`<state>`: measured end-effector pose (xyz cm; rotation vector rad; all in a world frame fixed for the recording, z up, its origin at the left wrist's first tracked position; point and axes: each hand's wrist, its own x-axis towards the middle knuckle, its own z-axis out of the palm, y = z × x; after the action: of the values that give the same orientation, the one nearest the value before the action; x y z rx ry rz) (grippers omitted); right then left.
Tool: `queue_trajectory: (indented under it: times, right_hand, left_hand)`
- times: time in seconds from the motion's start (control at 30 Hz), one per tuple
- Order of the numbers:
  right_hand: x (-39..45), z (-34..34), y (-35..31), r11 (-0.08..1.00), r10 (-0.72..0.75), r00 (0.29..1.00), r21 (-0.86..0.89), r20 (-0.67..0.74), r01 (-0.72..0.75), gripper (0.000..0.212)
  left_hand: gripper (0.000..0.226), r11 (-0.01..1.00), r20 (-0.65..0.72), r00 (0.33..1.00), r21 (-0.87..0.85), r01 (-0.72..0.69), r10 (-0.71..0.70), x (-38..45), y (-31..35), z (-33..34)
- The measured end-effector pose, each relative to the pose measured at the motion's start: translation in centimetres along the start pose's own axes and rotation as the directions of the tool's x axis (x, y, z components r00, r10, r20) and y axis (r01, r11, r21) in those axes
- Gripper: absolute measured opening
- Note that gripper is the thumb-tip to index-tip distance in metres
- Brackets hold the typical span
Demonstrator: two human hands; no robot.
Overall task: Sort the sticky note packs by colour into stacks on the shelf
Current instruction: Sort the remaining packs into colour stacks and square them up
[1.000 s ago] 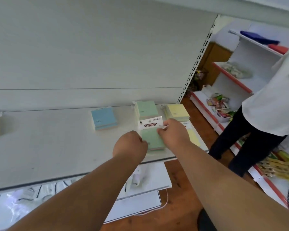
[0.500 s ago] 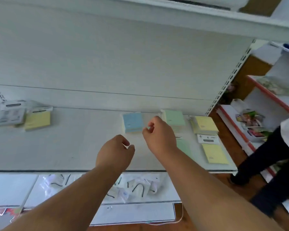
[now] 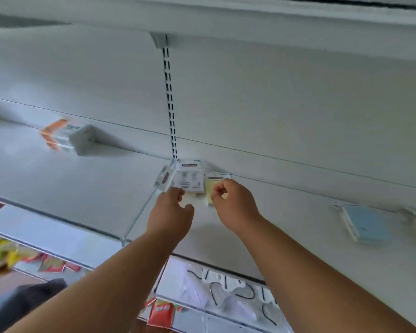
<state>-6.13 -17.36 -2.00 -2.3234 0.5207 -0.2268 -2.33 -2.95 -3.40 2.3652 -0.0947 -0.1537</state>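
CHANGE: both hands have swung left from the green and yellow stacks to the unsorted packs by the upright, judged the next pick | NEAR: left hand (image 3: 172, 210) curled at a white-backed pack (image 3: 187, 180), grip unclear | right hand (image 3: 228, 200) pinches the yellow pack (image 3: 210, 192) | FAR: shelf (image 3: 286, 224) holds blue stack (image 3: 364, 225).

Printed header card (image 3: 189, 165) on the sticky note pack (image 3: 188, 179) — lettering blurred, illegible — no other text readable.
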Motion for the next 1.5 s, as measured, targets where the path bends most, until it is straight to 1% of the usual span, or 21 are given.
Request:
queue_trajectory:
  times: [0.1, 0.17, 0.27, 0.3, 0.33, 0.4, 0.47, 0.53, 0.57, 0.63, 0.7, 0.8, 0.87, 0.93, 1.03, 1.1, 1.2, 1.23, 1.3, 1.4, 1.5]
  right_hand:
    - [2.8, 3.1, -2.6, 0.984, 0.149, 0.982, 0.084, 0.113, -0.159, 0.021]
    - [4.0, 4.3, -3.6, 0.943, 0.264, 0.95, 0.16, 0.17, -0.291, 0.018]
    - [5.2, 5.5, -4.3, 0.812, 0.447, 0.878, 0.334, 0.171, -0.479, 0.015]
    - [5.4, 6.0, -4.5, 0.761, 0.495, 0.85, 0.382, 0.179, -0.523, 0.016]
    - [5.6, 6.3, -4.5, 0.746, 0.522, 0.837, 0.388, 0.163, -0.541, 0.021]
    - [6.4, 6.8, -3.9, 0.803, 0.524, 0.849, 0.29, 0.072, -0.521, 0.037]
    - [6.9, 6.8, -3.4, 0.83, 0.519, 0.854, 0.214, 0.037, -0.514, 0.039]
    - [7.0, 6.1, -3.4, 0.822, 0.516, 0.854, 0.241, 0.067, -0.516, 0.043]
    - [6.8, 5.8, -3.4, 0.821, 0.507, 0.86, 0.275, 0.056, -0.501, 0.043]
    - [5.9, 4.8, -3.8, 0.839, 0.465, 0.885, 0.311, 0.012, -0.446, 0.027]
    - [4.6, 3.9, -3.9, 0.848, 0.408, 0.913, 0.359, 0.024, -0.389, 0.015]
    - [2.6, 3.3, -3.4, 0.905, 0.231, 0.964, 0.335, 0.132, -0.263, 0.023]
    - [1.7, 2.8, -2.9, 0.93, 0.189, 0.97, 0.288, 0.15, -0.226, 0.026]
    - [1.0, 2.1, -2.3, 0.945, 0.183, 0.971, 0.246, 0.152, -0.217, 0.03]
    - [0.0, 0.5, -1.0, 0.948, 0.155, 0.981, 0.26, 0.119, -0.181, 0.032]
    - [-0.8, -1.1, 0.0, 0.902, 0.218, 0.976, 0.38, 0.012, -0.206, 0.03]
    - [-1.9, -4.0, 2.4, 0.829, 0.379, 0.914, 0.494, -0.148, -0.264, 0.014]
    - [-2.2, -5.1, 3.4, 0.807, 0.423, 0.892, 0.514, -0.161, -0.29, 0.008]
    - [-3.0, -7.4, 6.1, 0.765, 0.487, 0.86, 0.548, -0.15, -0.338, 0.015]
    - [-5.1, -12.0, 10.8, 0.705, 0.501, 0.858, 0.628, -0.112, -0.33, 0.014]
    - [-8.0, -17.2, 16.1, 0.774, 0.46, 0.879, 0.542, -0.125, -0.328, 0.017]
  left_hand:
    - [0.054, 1.0, 0.101, 0.995, 0.0, -0.012, 0.012, 2.7, -1.9, -1.1]
    - [0.056, 1.0, 0.198, 0.98, -0.009, -0.024, 0.025, 4.0, -2.6, -1.0]
    - [0.049, 0.992, 0.255, 0.966, -0.129, -0.011, 0.044, 5.0, -2.8, -1.2]
    - [0.047, 0.987, 0.251, 0.967, -0.161, -0.007, 0.047, 5.2, -2.7, -1.3]
    - [0.047, 0.985, 0.249, 0.967, -0.173, -0.008, 0.052, 5.3, -2.6, -1.4]
    - [0.049, 0.986, 0.245, 0.968, -0.168, -0.011, 0.052, 5.6, -2.4, -1.4]
    - [0.047, 0.986, 0.25, 0.967, -0.168, -0.014, 0.056, 5.8, -2.3, -1.6]
    - [0.037, 0.976, 0.267, 0.962, -0.216, 0.004, 0.055, 6.1, -2.0, -1.9]
    - [0.036, 0.963, 0.286, 0.958, -0.267, 0.047, 0.032, 6.1, -1.7, -2.2]
    - [0.041, 0.916, 0.325, 0.945, -0.372, 0.152, -0.025, 5.9, -1.3, -2.6]
    - [0.048, 0.838, 0.393, 0.915, -0.468, 0.28, -0.086, 5.9, -1.2, -2.6]
    - [0.052, 0.617, 0.535, 0.842, -0.64, 0.458, -0.07, 5.7, -0.4, -2.0]
    - [0.053, 0.597, 0.562, 0.825, -0.64, 0.484, -0.067, 5.5, 0.2, -1.7]
    - [0.055, 0.587, 0.569, 0.814, -0.622, 0.518, -0.116, 5.3, 0.6, -1.3]
    - [0.038, 0.544, 0.574, 0.802, -0.625, 0.56, -0.165, 4.4, 1.6, -0.3]
    - [0.024, 0.557, 0.541, 0.826, -0.643, 0.526, -0.156, 3.4, 2.5, 0.8]
    - [0.018, 0.58, 0.528, 0.848, -0.678, 0.452, -0.044, 1.1, 3.8, 2.7]
    - [0.018, 0.586, 0.544, 0.839, -0.676, 0.446, -0.01, 0.1, 4.4, 3.5]
    - [0.018, 0.615, 0.584, 0.811, -0.655, 0.439, 0.042, -2.2, 6.1, 5.6]
    - [0.013, 0.694, 0.617, 0.782, -0.602, 0.394, 0.092, -5.8, 9.5, 9.5]
    - [0.009, 0.793, 0.629, 0.767, -0.528, 0.305, 0.124, -10.8, 13.3, 13.9]
